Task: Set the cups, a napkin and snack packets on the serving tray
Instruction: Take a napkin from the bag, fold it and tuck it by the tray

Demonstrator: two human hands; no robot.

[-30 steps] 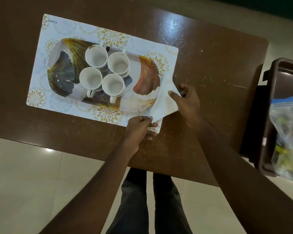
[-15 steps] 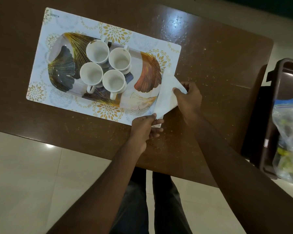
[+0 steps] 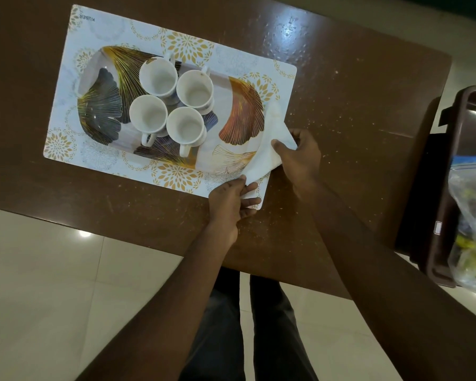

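Our left hand (image 3: pixel 230 204) and right hand (image 3: pixel 300 158) were apart but near each other. Each pinched one corner of the white napkin (image 3: pixel 267 158): the left held the near corner and the right held the corner on its own side.

Over the last second neither grip was released. The napkin shifted only slightly between the hands and remained at the end of the serving tray (image 3: pixel 242 116) just ahead of our left hand. We judged that the napkin was being positioned but had not yet been set down.

The four cups (image 3: pixel 158 77) already stood grouped on the tray, further left of both hands. The snack step remained. A clear bag (image 3: pixel 470 204) lay in a brown bin (image 3: pixel 448 166) well to the right of our right hand; its contents were too blurred to identify.

The napkin was thin, limp and creased, and was stretched into a rough triangle. Its far tip lay along the tray rim beyond our right hand. The rest of it lay over the patterned placemat (image 3: pixel 176 44).
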